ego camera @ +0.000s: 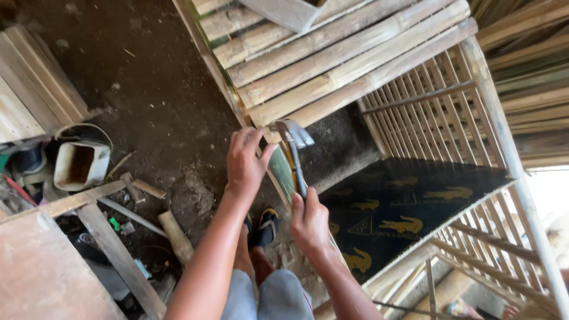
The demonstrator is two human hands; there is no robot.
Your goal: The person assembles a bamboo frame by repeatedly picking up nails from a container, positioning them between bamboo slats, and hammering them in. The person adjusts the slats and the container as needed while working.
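Note:
My right hand [309, 223] grips the handle of a claw hammer [294, 142], whose steel head sits at the corner of a bamboo slat frame [332, 65]. My left hand [246, 160] rests on the frame's edge rail beside the hammer head, fingers curled near the corner; whether it pinches a nail is not visible. Below the slats, a dark sheet [403, 201] with yellow animal prints lines the bottom of a bamboo cage. My sandalled foot [265, 227] stands on the dirt floor under my arms.
A whitish plastic container [80, 165] lies on the dirt floor at left, near wooden planks [29, 89] and a wooden bench frame [106, 237]. A short wood piece [175, 236] lies on the ground. Thin cage bars [438, 118] rise at right.

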